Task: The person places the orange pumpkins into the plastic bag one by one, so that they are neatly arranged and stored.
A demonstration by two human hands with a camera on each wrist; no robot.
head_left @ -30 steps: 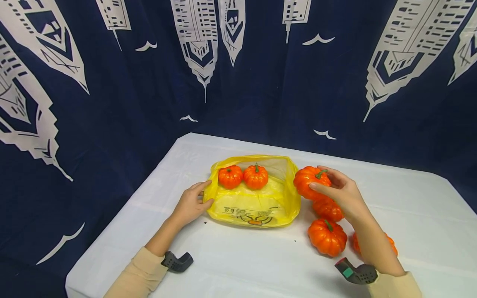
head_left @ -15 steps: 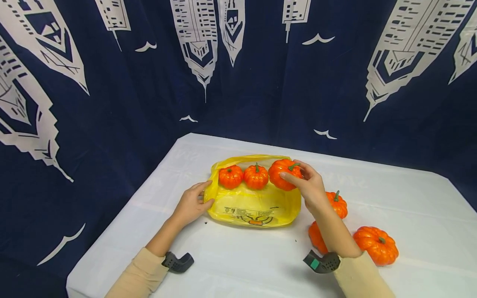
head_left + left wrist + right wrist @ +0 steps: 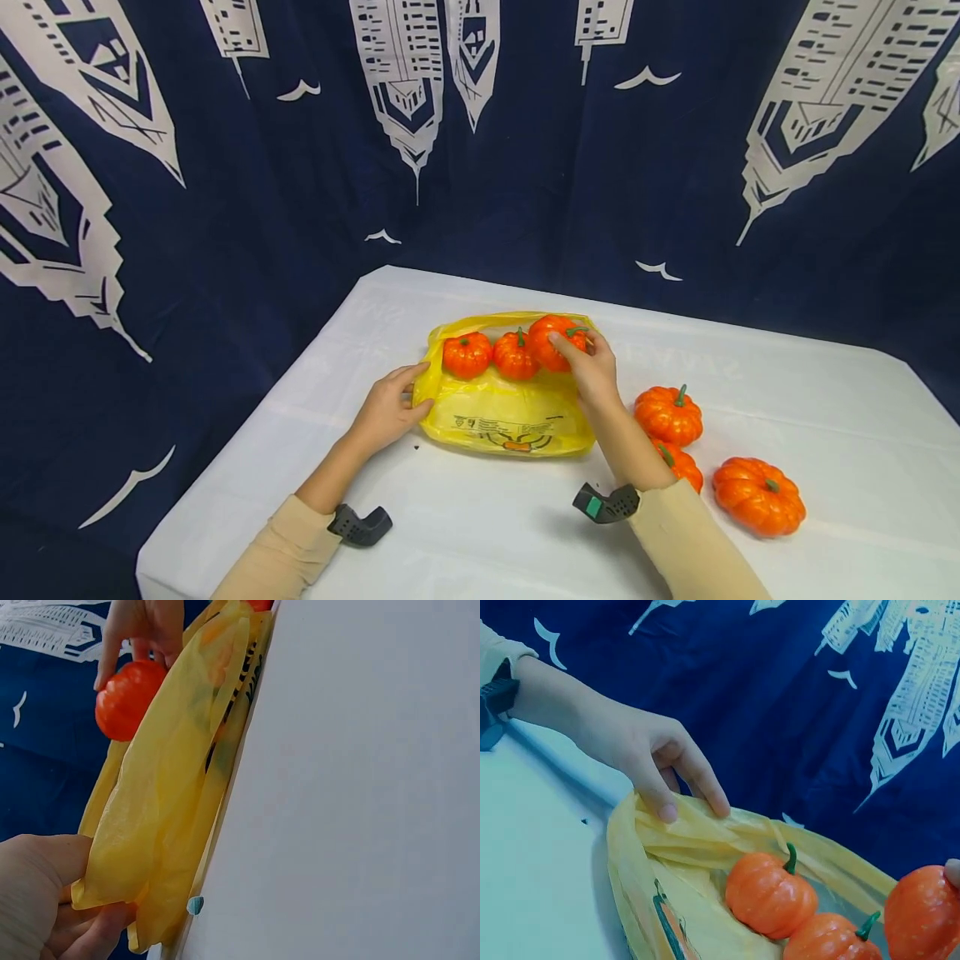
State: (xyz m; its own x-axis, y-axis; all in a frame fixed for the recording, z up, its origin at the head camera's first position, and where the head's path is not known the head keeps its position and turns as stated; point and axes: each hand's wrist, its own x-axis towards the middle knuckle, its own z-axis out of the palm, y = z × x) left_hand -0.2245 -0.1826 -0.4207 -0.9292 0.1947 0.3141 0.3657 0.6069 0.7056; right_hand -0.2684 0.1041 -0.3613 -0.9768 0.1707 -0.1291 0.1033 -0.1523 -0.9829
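Observation:
My left hand point(image 3: 384, 407) pinches the left rim of a yellow plastic bag point(image 3: 495, 408), thumb on one side and fingers on the other, as the left wrist view also shows. The bag lies with its mouth spread wide. Two small orange pumpkins point(image 3: 467, 356) with green stems sit side by side inside it, along the far side. My right hand point(image 3: 597, 372) grips a third, similar pumpkin point(image 3: 549, 342) over the bag's far right part, its stem towards the palm. In the head view this pumpkin overlaps the right one of the pair. The right wrist view shows the held pumpkin point(image 3: 922, 915) partly cut off.
Three more orange pumpkins stand on the white table point(image 3: 825, 400) right of the bag: one behind point(image 3: 669, 415), one partly behind my right forearm point(image 3: 678, 467), and one farther right point(image 3: 759, 496). A dark blue curtain point(image 3: 525, 208) with white skyline prints hangs behind.
My right hand has carried its pumpkin leftward from beside the bag's right rim to over the bag, close to the two inside. My left hand has kept its grip on the rim.

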